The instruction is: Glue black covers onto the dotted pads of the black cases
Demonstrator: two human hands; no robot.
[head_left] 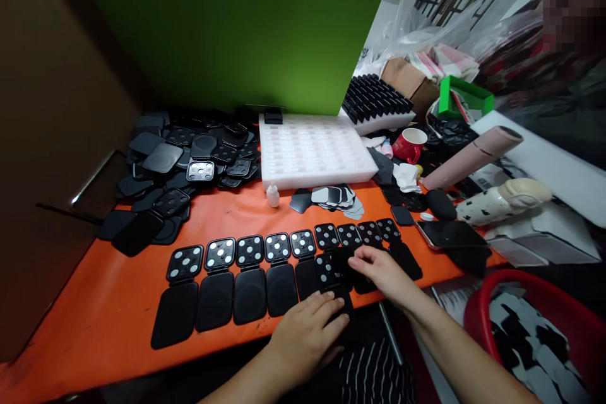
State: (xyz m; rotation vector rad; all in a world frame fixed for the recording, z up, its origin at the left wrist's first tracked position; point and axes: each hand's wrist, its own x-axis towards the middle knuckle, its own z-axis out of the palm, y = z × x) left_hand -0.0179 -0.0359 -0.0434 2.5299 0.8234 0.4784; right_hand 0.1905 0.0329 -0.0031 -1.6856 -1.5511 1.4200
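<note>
On the orange mat (227, 208), a row of opened black hinged cases (249, 293) runs from left to right. Their upper halves show silvery dots (220, 254). My left hand (307, 328) lies flat, fingers spread, over dark pieces near the mat's front edge. Thumb and forefinger of my right hand (374, 267) pinch the edge of a thin black piece (343, 262) beside a dotted panel (326, 269). Parts of the cases beneath both hands are hidden.
Black cases (163, 158) are heaped at the left. Behind the row are a white foam tray (317, 151), a small white bottle (273, 196) and silvery sheets (336, 197). At right: red mug (408, 146), pink tumbler (473, 156), phone (452, 235), red basket (480, 309).
</note>
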